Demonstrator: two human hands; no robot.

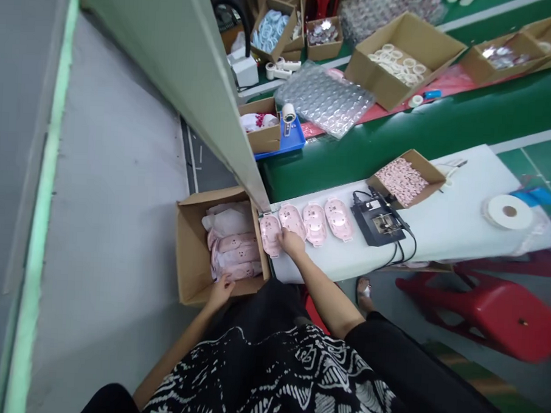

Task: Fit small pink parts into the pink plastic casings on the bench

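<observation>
Several pink plastic shells [314, 224] lie in a row on the white work surface. My right hand [292, 244] reaches to the left end of that row, its fingers closed on the edge of the leftmost pink shell [269, 232]. To the left, a cardboard box [186, 257] holds more pink shells [237, 251] with thin white wrapping [229, 221] among them. My left hand [221, 290] is at the near side of this box, fingers curled together beside the lowest shell. Whatever those fingers may hold is too small to make out.
A black device with cables [378, 220] stands right of the row. Behind it sits a box of small pink parts [402, 180]; a white roll [508, 212] lies farther right. A pale upright panel [208, 76] rises beside the box. Red stools [508, 314] stand at right.
</observation>
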